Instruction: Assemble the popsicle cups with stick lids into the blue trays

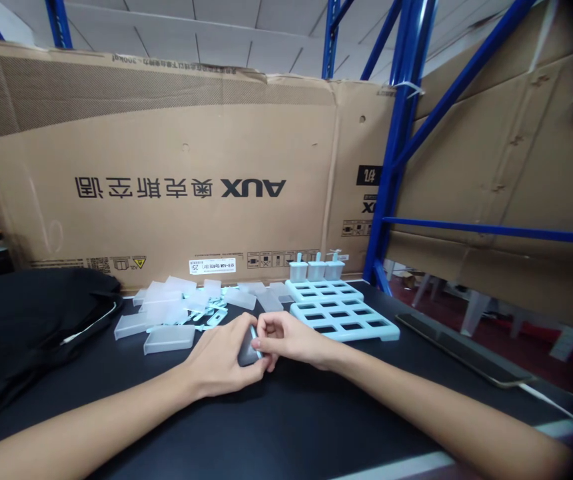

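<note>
My left hand (224, 353) is closed around a translucent popsicle mold (248, 354) above the black tabletop. A light blue popsicle stick (254, 333) sits along the mold's open side, and my right hand (286, 340) pinches it there. Fingers hide part of both pieces. To the left lies a pile of loose translucent molds (169, 339), with several blue sticks (211, 312) among them. On the right, a light blue rack (389, 331) with rectangular openings lies flat. Three popsicle molds with blue sticks (317, 270) stand upright in a second rack (356, 289) behind it.
A black cloth bag (41, 327) covers the table's left side. A phone (459, 350) with a white cable lies near the right edge. Cardboard (166, 147) walls off the back, and a blue metal post (399, 147) rises at the back right.
</note>
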`<control>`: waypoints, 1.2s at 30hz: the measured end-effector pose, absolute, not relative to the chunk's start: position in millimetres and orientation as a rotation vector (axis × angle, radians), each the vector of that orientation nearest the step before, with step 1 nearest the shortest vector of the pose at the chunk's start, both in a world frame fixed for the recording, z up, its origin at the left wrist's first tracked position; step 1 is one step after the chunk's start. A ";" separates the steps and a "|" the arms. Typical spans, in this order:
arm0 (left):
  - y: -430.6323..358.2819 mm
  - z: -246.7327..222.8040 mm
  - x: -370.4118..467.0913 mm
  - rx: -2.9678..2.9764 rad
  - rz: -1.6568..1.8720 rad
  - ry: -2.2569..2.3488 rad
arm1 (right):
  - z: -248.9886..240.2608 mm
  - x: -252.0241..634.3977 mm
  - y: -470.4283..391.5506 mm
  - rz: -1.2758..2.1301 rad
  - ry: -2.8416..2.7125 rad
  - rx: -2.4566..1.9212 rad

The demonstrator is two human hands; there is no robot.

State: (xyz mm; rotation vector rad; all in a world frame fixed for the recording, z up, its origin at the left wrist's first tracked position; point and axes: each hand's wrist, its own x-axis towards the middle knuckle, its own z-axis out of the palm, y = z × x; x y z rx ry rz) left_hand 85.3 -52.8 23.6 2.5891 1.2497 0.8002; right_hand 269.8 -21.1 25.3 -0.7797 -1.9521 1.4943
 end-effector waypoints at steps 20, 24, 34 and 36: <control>-48.5 18.5 80.6 2.905 0.695 1.045 | 68.8 136.9 77.7 -0.282 -2.932 -0.934; -47.4 17.2 79.4 2.890 0.706 1.016 | 66.1 136.6 64.9 -0.361 -2.964 -0.999; -45.6 15.2 79.1 2.834 0.748 0.987 | 90.4 173.2 65.6 -0.300 -3.042 -1.117; -45.5 15.8 78.1 2.790 0.769 0.969 | 99.7 190.6 62.1 -0.221 -3.009 -1.085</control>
